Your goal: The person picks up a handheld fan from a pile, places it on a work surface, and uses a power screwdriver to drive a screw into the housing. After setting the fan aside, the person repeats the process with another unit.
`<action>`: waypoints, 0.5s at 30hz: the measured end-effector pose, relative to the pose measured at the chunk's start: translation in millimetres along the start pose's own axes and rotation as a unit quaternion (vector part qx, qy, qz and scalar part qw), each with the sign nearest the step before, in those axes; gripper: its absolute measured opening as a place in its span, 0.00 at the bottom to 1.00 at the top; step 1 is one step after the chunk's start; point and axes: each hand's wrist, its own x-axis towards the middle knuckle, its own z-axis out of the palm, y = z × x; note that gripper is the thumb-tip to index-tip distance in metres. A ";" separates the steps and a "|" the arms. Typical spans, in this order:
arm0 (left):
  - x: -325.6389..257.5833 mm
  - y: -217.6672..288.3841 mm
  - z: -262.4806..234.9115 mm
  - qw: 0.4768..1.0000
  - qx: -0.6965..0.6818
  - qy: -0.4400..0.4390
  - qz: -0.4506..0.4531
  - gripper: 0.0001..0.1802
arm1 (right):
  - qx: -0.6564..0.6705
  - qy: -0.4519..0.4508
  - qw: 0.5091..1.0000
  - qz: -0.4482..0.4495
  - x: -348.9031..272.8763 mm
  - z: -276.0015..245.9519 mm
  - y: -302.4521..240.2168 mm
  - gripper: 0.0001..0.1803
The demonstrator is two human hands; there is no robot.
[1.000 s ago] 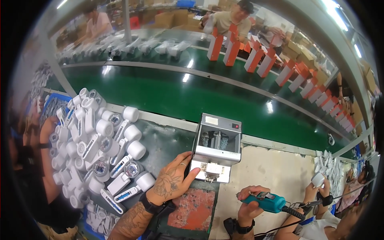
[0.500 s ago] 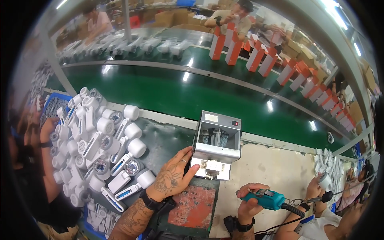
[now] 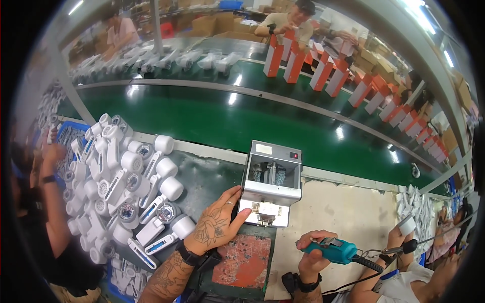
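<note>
My left hand lies along the left side of a grey screw feeder box, fingers stretched and thumb apart near its front edge. Through the open top of the box, brush-like parts and dark metal show inside. A teal electric screwdriver is gripped in my right hand, right of the feeder. It lies nearly level, with a coiled black cord and a hanging wire at its right end. Its tip is hard to make out. Left of my left hand, white handheld fan bodies are heaped, some showing blue strips or round open ends.
A scuffed red mat lies before the feeder, beside a beige board. Beyond runs a green conveyor; white-and-orange boxes stand on its far side. Blue bins hold parts at left. Co-workers sit at both sides and across.
My hands, the feeder and the screwdriver stay nearly in place as the view shifts slightly. The co-worker at right has turned a white part; hands of people at left and across have moved.
</note>
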 end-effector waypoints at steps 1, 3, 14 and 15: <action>0.3 -1.3 0.9 1.000 0.001 -0.001 -0.001 0.30 | 0.001 0.000 1.000 0.001 -0.1 0.0 1.1 0.37; -0.6 -0.2 -1.0 1.000 0.000 0.003 0.006 0.30 | 0.008 0.003 1.000 0.006 -0.3 1.6 -3.0 0.37; -0.1 -0.6 0.7 1.000 0.003 0.003 -0.004 0.31 | 0.018 0.015 1.000 0.014 -0.6 1.6 -0.9 0.37; -0.6 -0.2 0.4 1.000 0.004 0.004 -0.005 0.31 | 0.020 0.017 1.000 0.015 -1.0 1.7 -1.1 0.37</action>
